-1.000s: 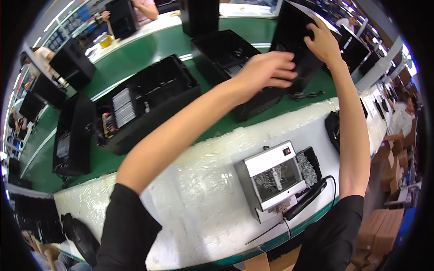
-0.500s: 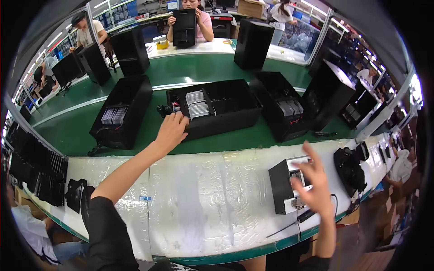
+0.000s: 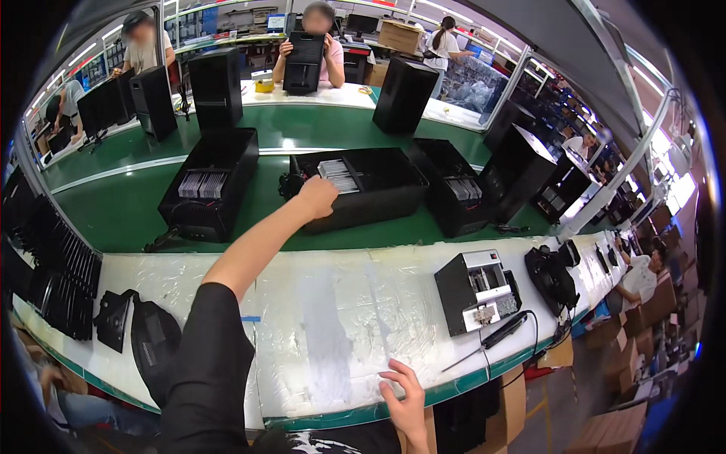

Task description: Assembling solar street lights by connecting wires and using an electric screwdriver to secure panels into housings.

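Three open black cases (image 3: 361, 185) are counted lying on the green belt at centre frame; one grey-and-black box unit (image 3: 475, 291) is seen at lower right; two hands (image 3: 318, 197) are shown.

Brown cardboard box (image 3: 400, 35), rectangular, on the far bench, well beyond the left hand (image 3: 316, 196). Small screen (image 3: 275, 22), bluish, at the back, far beyond the same hand. Stacked brown cartons (image 3: 646, 344) on the floor, well right of the right hand (image 3: 407, 397); another brown carton (image 3: 560, 354) under the table (image 3: 333, 333) edge, right of that hand.
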